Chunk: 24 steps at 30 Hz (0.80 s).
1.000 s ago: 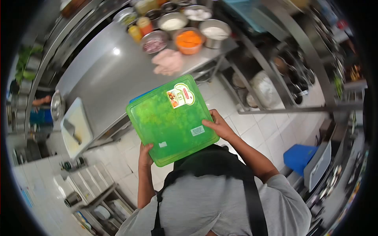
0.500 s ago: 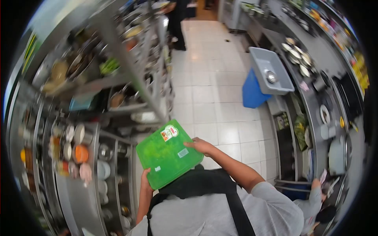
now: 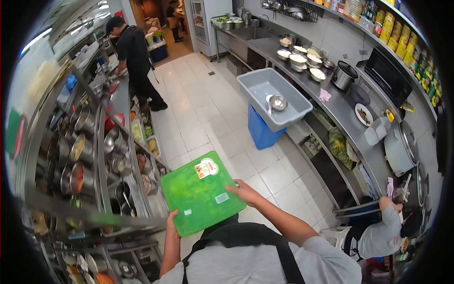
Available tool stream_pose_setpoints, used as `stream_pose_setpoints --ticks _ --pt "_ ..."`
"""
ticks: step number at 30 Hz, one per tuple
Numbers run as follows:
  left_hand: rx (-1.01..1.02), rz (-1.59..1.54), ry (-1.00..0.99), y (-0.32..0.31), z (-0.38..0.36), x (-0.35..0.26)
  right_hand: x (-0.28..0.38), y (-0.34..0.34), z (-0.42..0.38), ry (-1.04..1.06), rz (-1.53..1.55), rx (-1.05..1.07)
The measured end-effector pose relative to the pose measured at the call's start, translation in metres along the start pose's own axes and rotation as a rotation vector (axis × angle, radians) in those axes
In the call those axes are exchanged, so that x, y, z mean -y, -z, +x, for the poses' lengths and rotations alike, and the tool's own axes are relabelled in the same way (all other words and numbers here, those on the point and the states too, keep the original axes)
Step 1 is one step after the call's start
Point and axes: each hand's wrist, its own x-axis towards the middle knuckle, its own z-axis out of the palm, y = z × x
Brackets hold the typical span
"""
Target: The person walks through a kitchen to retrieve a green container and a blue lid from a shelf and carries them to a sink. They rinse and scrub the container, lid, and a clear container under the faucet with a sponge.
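Note:
A flat, square plastic container (image 3: pixel 196 194) with a green lid is held in front of my waist. Stickers mark its top: a picture label near the far corner and two small white ones. My left hand (image 3: pixel 172 224) grips its near left edge. On the right side, my right hand (image 3: pixel 245 193) holds the edge with the thumb over the lid. The fingers underneath are hidden, and the contents cannot be made out through the lid.
To the left stands a metal rack (image 3: pixel 99 156) with several pots. Ahead right, a grey tub (image 3: pixel 279 80) holding a metal bowl rests on a blue bin (image 3: pixel 265 132). Filled bowls line the right counter (image 3: pixel 338 99). One person (image 3: pixel 135 61) stands ahead left, another (image 3: pixel 376 232) at right.
My view has turned left, so the tub and the right counter sit further left and the person ahead shows fully. Both hands keep hold of the container.

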Motion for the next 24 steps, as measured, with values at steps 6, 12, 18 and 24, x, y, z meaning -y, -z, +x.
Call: stream_pose_setpoints --ticks 6,12,18,24 --pt "0.172 0.165 0.044 -0.085 0.193 -0.080 0.099 0.077 0.086 0.054 0.242 -0.017" --pt "0.395 0.253 0.023 -0.215 0.304 -0.132 0.138 0.151 0.145 0.128 0.478 -0.155" --pt "0.501 0.374 0.022 -0.319 0.420 -0.172 0.194 0.208 0.215 0.177 0.591 -0.278" --pt "0.453 0.428 -0.040 -0.379 0.571 -0.221 0.291 0.264 0.346 0.256 0.513 -0.236"
